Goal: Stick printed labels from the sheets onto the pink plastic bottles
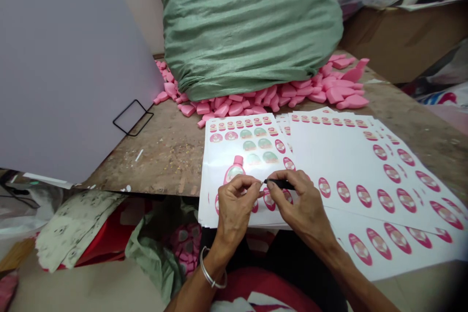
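My left hand (236,202) is closed around a small pink bottle (234,169) with a round label, held over a white sticker sheet (226,148). My right hand (298,202) pinches a thin black tool (281,184) whose tip points left toward the left hand's fingers. Both hands hover at the table's near edge above rows of oval pink stickers (343,191). A metal bangle (212,273) circles my left wrist.
A big green woven sack (248,24) lies on a heap of pink bottles (329,90) at the back of the wooden table (164,151). More sticker sheets (395,175) fan out to the right. A grey board (66,58) stands left; cardboard boxes (402,39) sit back right.
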The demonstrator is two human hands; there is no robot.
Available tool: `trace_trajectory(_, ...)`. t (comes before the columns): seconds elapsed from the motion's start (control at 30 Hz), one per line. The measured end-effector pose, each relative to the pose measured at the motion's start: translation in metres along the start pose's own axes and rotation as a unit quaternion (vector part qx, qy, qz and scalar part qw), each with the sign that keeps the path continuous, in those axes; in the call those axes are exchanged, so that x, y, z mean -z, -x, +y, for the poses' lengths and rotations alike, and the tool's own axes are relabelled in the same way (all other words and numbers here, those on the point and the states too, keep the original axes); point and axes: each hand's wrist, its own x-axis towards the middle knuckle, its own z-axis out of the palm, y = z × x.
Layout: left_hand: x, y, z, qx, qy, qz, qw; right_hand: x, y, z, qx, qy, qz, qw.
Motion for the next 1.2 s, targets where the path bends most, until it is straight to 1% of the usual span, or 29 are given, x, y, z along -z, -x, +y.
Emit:
trace_trajectory(0.1,0.0005,-0.001,-0.0033,-0.02,-0.017,-0.003,1.0,-0.0024,0.0026,0.0001,0.015,0.03,0.017,0.999)
trace_trajectory(0.27,-0.0002,-0.0018,-0.0029,-0.047,-0.04,0.005,0.998,-0.0046,0.0027,-0.001,0.015,0.012,0.022,1.0)
trace_trajectory(0.6,-0.0002,-0.0006,0.0029,-0.073,-0.083,0.028,0.993,-0.0084,0.0021,-0.001,-0.026,-0.043,0.007,0.999)
trace_trajectory(0.7,-0.0007,-0.0005,0.0026,-0.079,-0.079,0.029,0.993,-0.0088,0.0017,-0.0021,-0.039,-0.059,0.003,0.997)
trace_trajectory(1.0,0.0009,0.0004,-0.0007,-0.069,-0.057,0.023,0.996,-0.0083,0.0031,-0.0027,-0.072,-0.075,-0.011,0.995)
trace_trajectory(1.2,0.0003,0.0007,0.0005,-0.085,-0.072,0.028,0.993,-0.0104,0.0027,-0.0027,-0.083,-0.087,-0.012,0.993)
